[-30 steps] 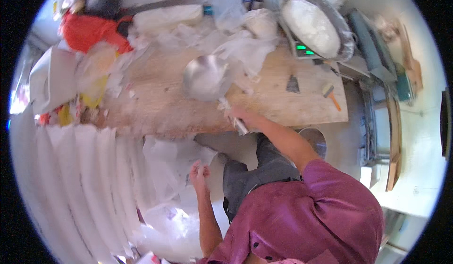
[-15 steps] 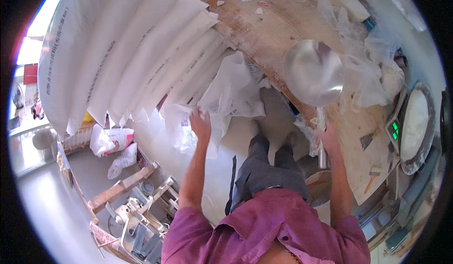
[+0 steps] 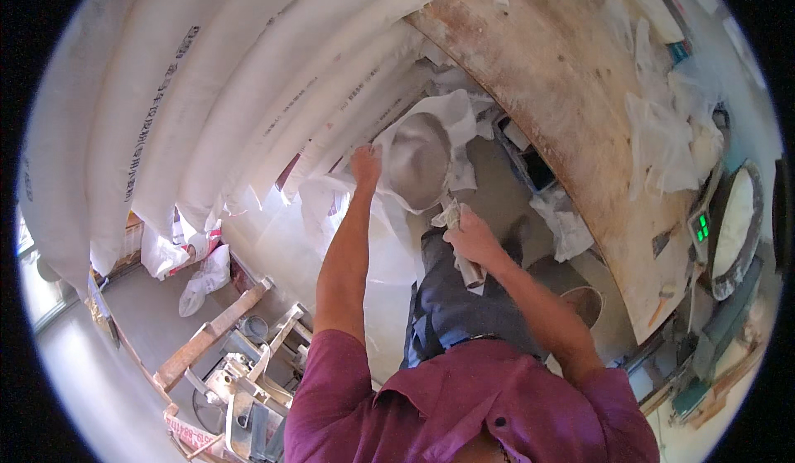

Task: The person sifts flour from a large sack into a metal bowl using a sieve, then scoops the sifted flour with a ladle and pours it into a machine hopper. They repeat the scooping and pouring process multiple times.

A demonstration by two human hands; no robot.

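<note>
My right hand [image 3: 474,235] is wrapped round the metal handle of a large round ladle [image 3: 416,155]. The wide bowl of this ladle lies within the mouth of a white sack [image 3: 460,119], between the stacked sacks and the wooden table. At the sack's left rim, my left hand [image 3: 366,166] is closed on the edge of the white plastic. Sheets of thin, translucent plastic hang below that hand. What the sack holds is hidden behind the bowl.
Tall stacked white sacks [image 3: 240,90] fill the left. A flour-dusted wooden table [image 3: 538,74] curves along the right, with a brush [image 3: 662,304], a scale display [image 3: 702,228] and a round pan of white stuff [image 3: 737,223]. Machinery [image 3: 240,380] stands lower left; a bucket [image 3: 586,304] sits under the table.
My right hand has carried the ladle leftward from over the table into the sack's mouth. My left hand has moved up and slightly right to the sack's rim.
</note>
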